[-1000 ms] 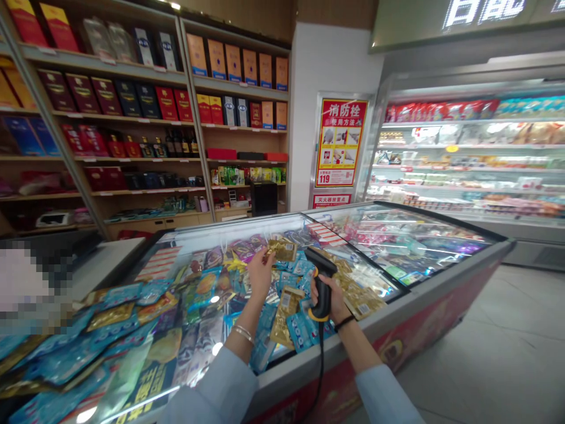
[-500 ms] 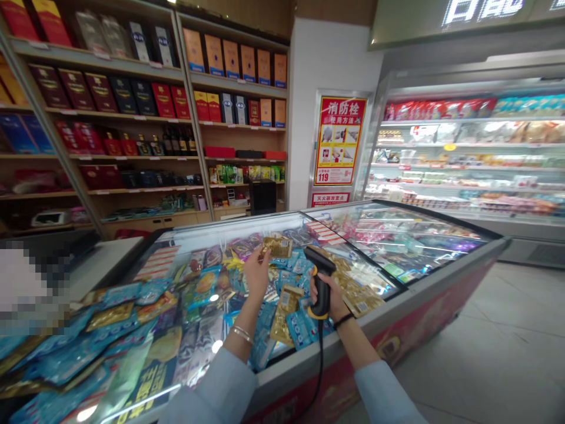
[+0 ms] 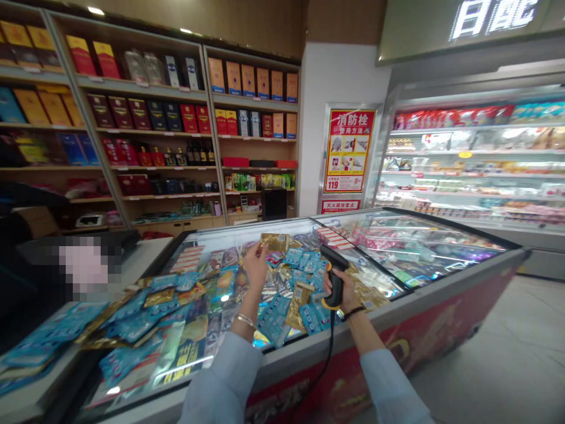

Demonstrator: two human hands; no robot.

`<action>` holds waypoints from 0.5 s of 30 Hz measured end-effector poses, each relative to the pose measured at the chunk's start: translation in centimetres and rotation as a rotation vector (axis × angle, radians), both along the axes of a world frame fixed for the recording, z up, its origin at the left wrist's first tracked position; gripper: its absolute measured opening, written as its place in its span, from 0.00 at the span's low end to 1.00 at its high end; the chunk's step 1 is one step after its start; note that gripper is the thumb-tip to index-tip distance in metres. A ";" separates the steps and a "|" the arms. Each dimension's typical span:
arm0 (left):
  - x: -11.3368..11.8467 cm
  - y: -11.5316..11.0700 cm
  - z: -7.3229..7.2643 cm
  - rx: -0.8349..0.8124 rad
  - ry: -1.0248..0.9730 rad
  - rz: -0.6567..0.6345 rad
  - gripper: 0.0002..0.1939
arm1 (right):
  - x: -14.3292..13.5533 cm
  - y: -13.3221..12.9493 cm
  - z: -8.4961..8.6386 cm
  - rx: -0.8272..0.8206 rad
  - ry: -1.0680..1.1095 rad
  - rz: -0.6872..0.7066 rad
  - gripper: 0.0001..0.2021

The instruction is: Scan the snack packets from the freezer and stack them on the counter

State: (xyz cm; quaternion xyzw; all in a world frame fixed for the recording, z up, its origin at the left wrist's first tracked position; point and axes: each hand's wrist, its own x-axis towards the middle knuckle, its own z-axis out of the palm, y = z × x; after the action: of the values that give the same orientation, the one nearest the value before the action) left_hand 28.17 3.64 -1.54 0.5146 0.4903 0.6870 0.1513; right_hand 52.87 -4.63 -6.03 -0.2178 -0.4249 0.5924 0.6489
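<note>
My left hand (image 3: 256, 268) pinches the left end of a gold snack packet (image 3: 274, 242), held above the glass top of a chest freezer (image 3: 282, 355). In my right hand (image 3: 345, 288) is a black and yellow barcode scanner (image 3: 334, 275), its cable hanging down over the freezer's front. The scanner's head points up and left, toward the packet but apart from it. Below and between my hands lie blue packets (image 3: 274, 318) and another gold packet (image 3: 300, 303). More gold packets (image 3: 369, 292) lie to the right of the scanner, partly behind my right hand.
A heap of blue and gold packets (image 3: 145, 312) covers the freezer's left end and the counter (image 3: 150, 259) beside it. Shelves of boxes (image 3: 163, 115) stand behind, and a lit refrigerated display (image 3: 477, 159) is at the right. A person, partly blurred out, is at far left.
The view has swung left and up a little, so the scene sits further right. My left hand still holds the gold packet and my right hand the scanner.
</note>
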 end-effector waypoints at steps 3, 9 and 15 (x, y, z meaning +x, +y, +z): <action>-3.5 -1.3 2.9 0.035 -0.009 0.005 0.17 | -1.3 -0.8 2.4 0.044 0.008 -0.008 0.10; -11.8 -4.9 7.1 0.065 -0.015 0.115 0.19 | -8.2 -1.3 6.8 0.128 0.036 0.089 0.09; -21.1 -8.8 7.4 0.057 0.025 0.349 0.21 | -17.0 -0.7 7.7 0.142 0.048 0.268 0.08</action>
State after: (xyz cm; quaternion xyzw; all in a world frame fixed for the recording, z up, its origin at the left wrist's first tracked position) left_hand 7.10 -5.14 5.90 0.4344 0.5543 0.7099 0.0091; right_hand 35.87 -5.31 1.68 -0.0984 -0.4755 0.6470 0.5879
